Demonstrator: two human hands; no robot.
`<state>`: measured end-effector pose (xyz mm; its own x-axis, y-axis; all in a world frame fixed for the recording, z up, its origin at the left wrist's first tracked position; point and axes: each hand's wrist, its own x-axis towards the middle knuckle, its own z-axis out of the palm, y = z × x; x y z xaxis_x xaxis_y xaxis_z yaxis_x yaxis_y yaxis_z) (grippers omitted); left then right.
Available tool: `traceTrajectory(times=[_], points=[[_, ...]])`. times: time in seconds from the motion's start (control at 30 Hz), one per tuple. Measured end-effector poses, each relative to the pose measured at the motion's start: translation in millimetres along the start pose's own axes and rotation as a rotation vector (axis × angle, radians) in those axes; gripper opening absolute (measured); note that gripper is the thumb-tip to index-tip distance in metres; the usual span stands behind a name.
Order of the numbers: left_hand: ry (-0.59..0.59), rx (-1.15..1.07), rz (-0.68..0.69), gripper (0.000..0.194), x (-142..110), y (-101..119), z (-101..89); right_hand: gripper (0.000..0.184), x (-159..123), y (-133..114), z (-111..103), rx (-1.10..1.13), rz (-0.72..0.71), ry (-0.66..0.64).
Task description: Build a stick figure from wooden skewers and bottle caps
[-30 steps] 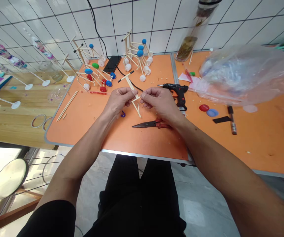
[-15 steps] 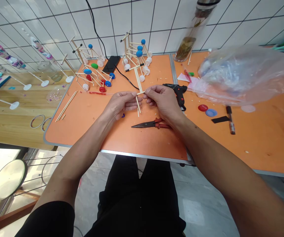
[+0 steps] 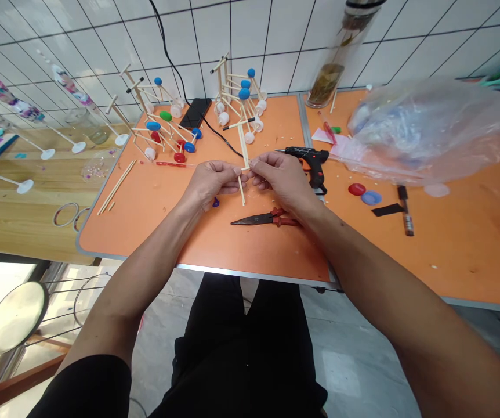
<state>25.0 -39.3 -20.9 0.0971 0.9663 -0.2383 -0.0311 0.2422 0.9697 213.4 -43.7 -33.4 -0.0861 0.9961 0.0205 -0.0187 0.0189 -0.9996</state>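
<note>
Both my hands meet over the middle of the orange table [image 3: 154,220]. My left hand [image 3: 213,181] and my right hand [image 3: 278,174] each pinch a small frame of thin wooden sticks [image 3: 243,151] between the fingertips. The frame stands nearly upright, with a black-tipped crossbar at its top and a short leg hanging below my fingers. A small purple piece [image 3: 216,202] lies under my left hand. Red-handled scissors [image 3: 267,219] lie just in front of my right wrist.
Two finished stick models with blue, red and white caps [image 3: 167,130] [image 3: 239,98] stand at the back. A black glue gun [image 3: 308,158] lies right of my hands. Loose sticks [image 3: 117,186], bottle caps [image 3: 365,193], a marker [image 3: 405,212], a large plastic bag [image 3: 433,128] and a tall jar [image 3: 341,52] are around.
The stick frame has swung from leaning left to nearly upright, and its top has risen toward the far models. Both hands kept their pinch and shifted slightly.
</note>
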Motion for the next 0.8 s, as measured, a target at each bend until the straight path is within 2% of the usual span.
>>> traceTrajectory(times=[0.2,0.4,0.8], points=[[-0.052,0.014,-0.018,0.034,-1.6,0.2,1.3,0.027,-2.2,-2.1,0.6,-0.042,-0.012,-0.006],[-0.052,0.014,-0.029,0.032,-1.5,0.1,1.0,0.02,-0.7,0.8,1.5,-0.031,-0.022,0.015],[-0.047,0.023,-0.035,0.031,-1.0,0.1,0.6,0.023,-1.0,1.5,3.2,-0.04,-0.037,0.031]])
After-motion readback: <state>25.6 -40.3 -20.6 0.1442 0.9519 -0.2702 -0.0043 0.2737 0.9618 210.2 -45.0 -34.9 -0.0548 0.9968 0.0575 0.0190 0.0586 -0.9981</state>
